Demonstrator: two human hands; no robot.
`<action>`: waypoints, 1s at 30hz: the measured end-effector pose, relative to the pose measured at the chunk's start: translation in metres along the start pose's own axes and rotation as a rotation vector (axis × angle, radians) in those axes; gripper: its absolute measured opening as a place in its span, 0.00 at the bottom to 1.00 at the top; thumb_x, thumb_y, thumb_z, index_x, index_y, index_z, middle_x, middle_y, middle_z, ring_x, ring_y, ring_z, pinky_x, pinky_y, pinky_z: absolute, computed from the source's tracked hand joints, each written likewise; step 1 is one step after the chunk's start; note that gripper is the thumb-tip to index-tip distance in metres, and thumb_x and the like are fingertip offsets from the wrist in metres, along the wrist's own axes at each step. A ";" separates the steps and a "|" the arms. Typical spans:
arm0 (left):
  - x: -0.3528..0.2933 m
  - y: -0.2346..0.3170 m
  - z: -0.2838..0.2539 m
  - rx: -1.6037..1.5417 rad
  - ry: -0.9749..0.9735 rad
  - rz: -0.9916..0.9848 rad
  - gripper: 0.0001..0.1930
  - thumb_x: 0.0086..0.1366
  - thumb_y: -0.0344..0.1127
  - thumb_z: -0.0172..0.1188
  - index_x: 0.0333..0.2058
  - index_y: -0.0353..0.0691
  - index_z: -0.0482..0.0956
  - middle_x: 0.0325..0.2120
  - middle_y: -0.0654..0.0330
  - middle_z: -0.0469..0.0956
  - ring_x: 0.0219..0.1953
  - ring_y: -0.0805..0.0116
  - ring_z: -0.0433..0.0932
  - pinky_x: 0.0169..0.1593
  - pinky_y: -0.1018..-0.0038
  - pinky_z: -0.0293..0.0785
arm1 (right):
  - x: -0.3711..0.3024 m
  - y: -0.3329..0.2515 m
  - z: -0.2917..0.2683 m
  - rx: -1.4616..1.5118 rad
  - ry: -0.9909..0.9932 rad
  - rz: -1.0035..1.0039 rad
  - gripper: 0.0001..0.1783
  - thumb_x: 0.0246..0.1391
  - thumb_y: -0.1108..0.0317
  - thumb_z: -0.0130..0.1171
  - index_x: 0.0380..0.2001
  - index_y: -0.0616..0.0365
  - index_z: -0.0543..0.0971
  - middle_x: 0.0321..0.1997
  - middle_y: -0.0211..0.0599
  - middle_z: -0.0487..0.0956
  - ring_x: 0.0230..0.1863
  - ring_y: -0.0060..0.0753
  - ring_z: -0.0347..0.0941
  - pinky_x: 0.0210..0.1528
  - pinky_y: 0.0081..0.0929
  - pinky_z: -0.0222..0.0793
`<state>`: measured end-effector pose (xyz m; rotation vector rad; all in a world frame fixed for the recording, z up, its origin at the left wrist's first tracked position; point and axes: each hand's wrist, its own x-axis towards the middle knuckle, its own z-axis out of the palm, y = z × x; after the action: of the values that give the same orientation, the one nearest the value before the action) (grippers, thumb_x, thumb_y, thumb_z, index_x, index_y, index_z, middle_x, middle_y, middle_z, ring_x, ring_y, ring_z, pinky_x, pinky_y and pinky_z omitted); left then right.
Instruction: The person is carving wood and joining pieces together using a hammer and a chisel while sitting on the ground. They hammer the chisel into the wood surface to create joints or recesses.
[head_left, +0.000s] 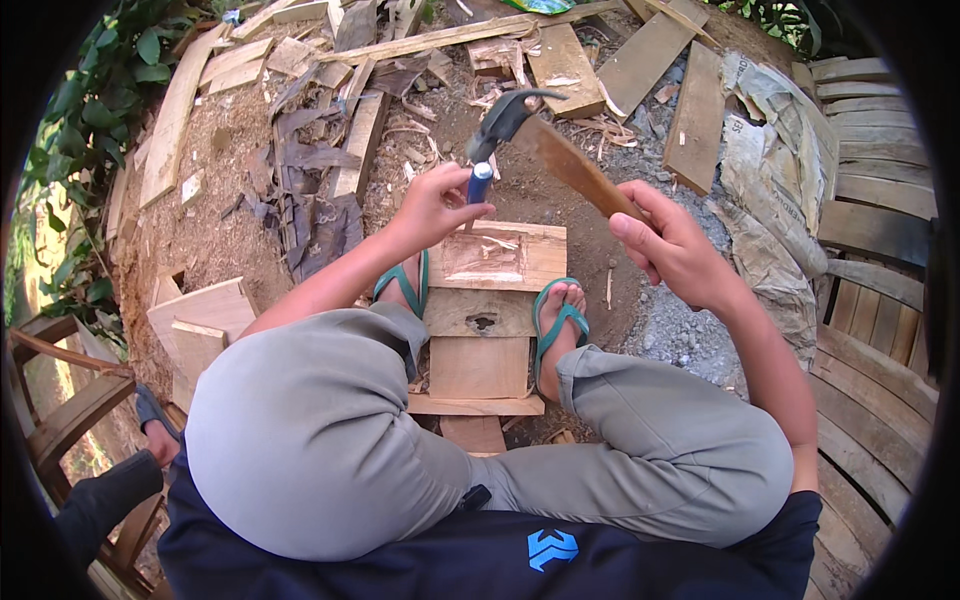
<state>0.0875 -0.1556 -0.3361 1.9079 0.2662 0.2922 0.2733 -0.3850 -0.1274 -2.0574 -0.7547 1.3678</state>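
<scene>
My left hand [438, 205] grips a chisel [479, 184] by its blue handle, which has a bright metal cap. The chisel stands nearly upright, its blade pointing down at the far left part of a wooden block [546, 262]; whether the tip touches the wood I cannot tell. A shallow rectangular recess with shavings shows in the block's top. In my right hand [672, 240], fingers are wrapped round the wooden handle of a claw hammer [572, 165]. The hammer's dark metal head is at the chisel's cap; contact between them is unclear.
My sandalled feet flank the block and the boards [480, 368] nearer me. Planks [640, 62], offcuts and shavings lie across the dirt ahead. Crumpled paper sacking [770, 200] is spread at the right, beside a slatted wooden bench [880, 180]. Another person's foot [160, 440] shows at lower left.
</scene>
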 end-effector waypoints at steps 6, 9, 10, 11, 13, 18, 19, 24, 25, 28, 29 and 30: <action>-0.007 -0.007 0.000 -0.002 -0.017 -0.045 0.15 0.59 0.35 0.76 0.43 0.38 0.86 0.38 0.60 0.81 0.40 0.73 0.81 0.40 0.76 0.82 | 0.015 0.037 0.024 0.038 0.083 -0.174 0.20 0.71 0.57 0.57 0.56 0.62 0.73 0.26 0.26 0.74 0.22 0.16 0.67 0.24 0.17 0.62; -0.007 -0.010 0.004 -0.040 0.031 -0.008 0.19 0.57 0.39 0.78 0.44 0.38 0.85 0.31 0.61 0.75 0.32 0.72 0.78 0.36 0.75 0.80 | 0.017 0.044 0.018 -0.456 0.312 -0.379 0.19 0.70 0.59 0.59 0.54 0.63 0.76 0.31 0.34 0.80 0.26 0.23 0.73 0.29 0.21 0.67; -0.009 -0.015 0.004 -0.033 0.033 -0.005 0.19 0.57 0.39 0.78 0.44 0.38 0.85 0.31 0.61 0.75 0.32 0.72 0.78 0.36 0.75 0.80 | 0.011 0.037 0.018 -0.512 0.380 -0.390 0.19 0.69 0.58 0.60 0.54 0.62 0.76 0.34 0.39 0.82 0.28 0.27 0.76 0.31 0.24 0.71; -0.009 -0.018 0.002 -0.019 0.043 -0.006 0.19 0.57 0.39 0.78 0.45 0.38 0.85 0.31 0.61 0.75 0.32 0.71 0.78 0.36 0.75 0.80 | 0.008 0.031 0.018 -0.567 0.443 -0.411 0.20 0.68 0.58 0.61 0.54 0.62 0.77 0.36 0.45 0.84 0.30 0.32 0.80 0.33 0.27 0.74; -0.008 -0.020 0.001 -0.007 0.052 0.003 0.20 0.57 0.39 0.78 0.46 0.39 0.85 0.32 0.61 0.76 0.32 0.71 0.78 0.36 0.75 0.80 | 0.004 0.027 0.019 -0.423 0.529 -0.524 0.20 0.67 0.58 0.62 0.55 0.59 0.77 0.37 0.46 0.84 0.32 0.37 0.82 0.36 0.28 0.76; -0.004 -0.017 0.006 -0.053 0.019 -0.075 0.20 0.57 0.41 0.79 0.45 0.39 0.86 0.32 0.62 0.76 0.31 0.74 0.77 0.37 0.75 0.78 | 0.004 0.018 0.028 -0.735 0.453 -0.481 0.22 0.64 0.60 0.64 0.59 0.52 0.77 0.41 0.44 0.85 0.35 0.50 0.83 0.37 0.38 0.78; -0.007 -0.018 0.004 -0.036 0.007 -0.109 0.20 0.57 0.41 0.79 0.45 0.39 0.86 0.31 0.63 0.76 0.31 0.75 0.77 0.37 0.75 0.77 | 0.009 0.021 0.027 -0.796 0.417 -0.460 0.22 0.63 0.59 0.64 0.58 0.53 0.78 0.40 0.45 0.85 0.34 0.51 0.83 0.35 0.39 0.77; -0.013 -0.024 0.001 0.046 0.020 -0.017 0.19 0.55 0.41 0.79 0.42 0.40 0.86 0.28 0.63 0.75 0.29 0.73 0.75 0.36 0.74 0.74 | 0.006 0.008 0.023 -0.442 0.527 -0.505 0.21 0.61 0.63 0.68 0.55 0.58 0.80 0.37 0.46 0.86 0.31 0.38 0.83 0.34 0.31 0.76; -0.010 -0.021 0.001 0.053 -0.002 -0.008 0.19 0.54 0.41 0.79 0.41 0.40 0.86 0.28 0.62 0.76 0.29 0.71 0.75 0.35 0.74 0.74 | 0.002 0.007 0.022 -0.369 0.522 -0.487 0.21 0.61 0.64 0.68 0.55 0.59 0.80 0.37 0.45 0.86 0.31 0.35 0.83 0.34 0.30 0.76; -0.013 -0.016 -0.001 0.067 -0.044 -0.026 0.19 0.56 0.39 0.79 0.42 0.37 0.85 0.32 0.61 0.81 0.34 0.71 0.81 0.40 0.74 0.79 | 0.001 0.016 0.024 -0.301 0.490 -0.504 0.21 0.61 0.67 0.69 0.55 0.61 0.80 0.35 0.44 0.85 0.30 0.28 0.81 0.34 0.26 0.75; -0.015 -0.015 -0.002 -0.017 -0.051 -0.051 0.18 0.56 0.37 0.78 0.43 0.37 0.84 0.34 0.60 0.82 0.37 0.71 0.82 0.43 0.74 0.80 | 0.002 0.019 0.025 -0.316 0.469 -0.513 0.21 0.60 0.67 0.69 0.55 0.61 0.80 0.35 0.44 0.85 0.30 0.28 0.81 0.34 0.26 0.75; -0.018 -0.014 -0.003 -0.101 -0.057 -0.075 0.18 0.57 0.35 0.77 0.44 0.36 0.83 0.35 0.60 0.83 0.40 0.71 0.84 0.45 0.74 0.82 | 0.003 0.022 0.027 -0.331 0.449 -0.523 0.21 0.60 0.67 0.69 0.55 0.61 0.80 0.35 0.44 0.85 0.30 0.28 0.81 0.34 0.26 0.75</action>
<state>0.0690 -0.1540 -0.3499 1.7997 0.2795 0.1966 0.2525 -0.3946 -0.1542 -2.0853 -1.2537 0.4961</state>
